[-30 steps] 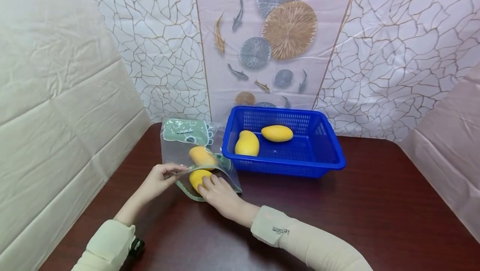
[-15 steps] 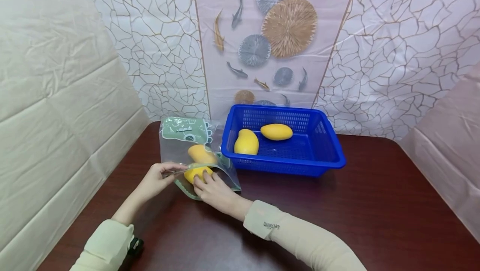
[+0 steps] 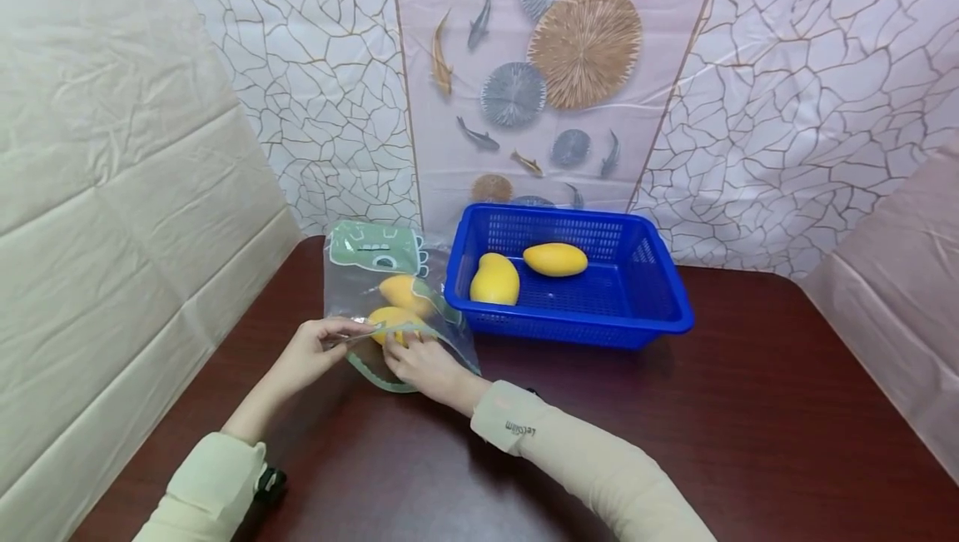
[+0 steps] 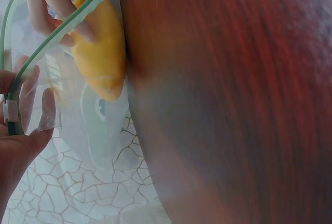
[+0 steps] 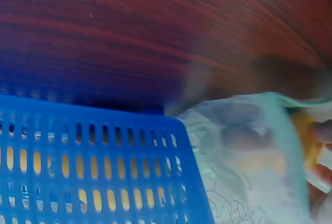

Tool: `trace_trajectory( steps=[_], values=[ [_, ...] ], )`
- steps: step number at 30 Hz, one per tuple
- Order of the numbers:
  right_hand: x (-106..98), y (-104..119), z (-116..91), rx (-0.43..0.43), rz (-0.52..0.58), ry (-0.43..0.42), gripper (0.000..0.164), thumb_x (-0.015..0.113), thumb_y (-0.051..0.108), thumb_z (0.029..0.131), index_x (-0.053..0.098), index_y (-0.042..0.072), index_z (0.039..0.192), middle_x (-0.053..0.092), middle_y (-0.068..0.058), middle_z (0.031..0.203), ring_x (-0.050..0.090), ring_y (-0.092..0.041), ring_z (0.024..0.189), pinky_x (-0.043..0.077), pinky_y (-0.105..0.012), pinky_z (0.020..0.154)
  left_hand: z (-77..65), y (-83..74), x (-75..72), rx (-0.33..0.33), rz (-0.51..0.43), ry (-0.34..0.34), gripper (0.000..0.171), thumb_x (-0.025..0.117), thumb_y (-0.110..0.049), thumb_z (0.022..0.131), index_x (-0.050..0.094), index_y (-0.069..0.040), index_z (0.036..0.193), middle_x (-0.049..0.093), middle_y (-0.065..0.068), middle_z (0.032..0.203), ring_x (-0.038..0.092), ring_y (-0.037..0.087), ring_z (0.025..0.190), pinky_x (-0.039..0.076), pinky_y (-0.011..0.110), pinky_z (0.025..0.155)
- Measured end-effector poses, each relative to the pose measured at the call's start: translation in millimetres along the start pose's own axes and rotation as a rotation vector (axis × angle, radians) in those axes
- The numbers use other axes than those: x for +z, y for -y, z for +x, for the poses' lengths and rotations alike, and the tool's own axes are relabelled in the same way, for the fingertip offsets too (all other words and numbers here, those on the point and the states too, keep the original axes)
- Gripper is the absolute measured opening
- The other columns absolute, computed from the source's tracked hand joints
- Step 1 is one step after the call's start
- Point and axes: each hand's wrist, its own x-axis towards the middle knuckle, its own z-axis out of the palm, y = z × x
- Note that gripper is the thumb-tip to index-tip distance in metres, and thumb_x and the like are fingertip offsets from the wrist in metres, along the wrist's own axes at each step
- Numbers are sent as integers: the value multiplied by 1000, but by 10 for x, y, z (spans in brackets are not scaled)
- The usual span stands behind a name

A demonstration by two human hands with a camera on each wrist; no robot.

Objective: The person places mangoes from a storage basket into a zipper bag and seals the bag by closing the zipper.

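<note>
A clear zip bag [image 3: 348, 292] with a green cartoon print lies on the table, its green-edged mouth held apart. My left hand [image 3: 309, 355] pinches the upper edge of that mouth. Inside the mouth, my right hand [image 3: 433, 369] grips a yellow mango [image 4: 101, 66], fingers bent over it; its fingertips are partly behind the film in the head view. Farther in lies a second mango [image 3: 404, 292], seen through the plastic, close behind the first.
Right beside the bag stands a blue perforated basket [image 3: 569, 321]. It contains a rounded mango [image 3: 496, 280] at its left end and a longer mango [image 3: 555, 260] near the back wall. Patterned cloth [image 3: 337, 109] hangs behind the dark wooden table [image 3: 749, 409].
My right hand has pushed the mango from the bag's mouth deeper inside, toward the other mango. The left hand keeps its pinch on the edge. The head view has shifted slightly.
</note>
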Motion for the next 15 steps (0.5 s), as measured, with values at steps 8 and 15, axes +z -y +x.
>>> trace_trajectory(
  steps=[8, 15],
  values=[
    [114, 118, 75, 69, -92, -47, 44, 34, 10, 95, 69, 33, 108, 54, 6, 119, 51, -20, 102, 42, -31, 75, -34, -12, -31, 6, 14, -36, 35, 51, 22, 77, 69, 6, 103, 67, 24, 103, 55, -11, 96, 49, 15, 71],
    [239, 161, 220, 203, -250, -12, 31, 43, 15, 91, 71, 25, 100, 56, 2, 110, 58, -18, 99, 48, -28, 83, 8, -49, -70, 29, 18, -51, 35, 51, 22, 76, 69, 6, 101, 67, 24, 102, 56, -11, 94, 49, 13, 71]
  ],
)
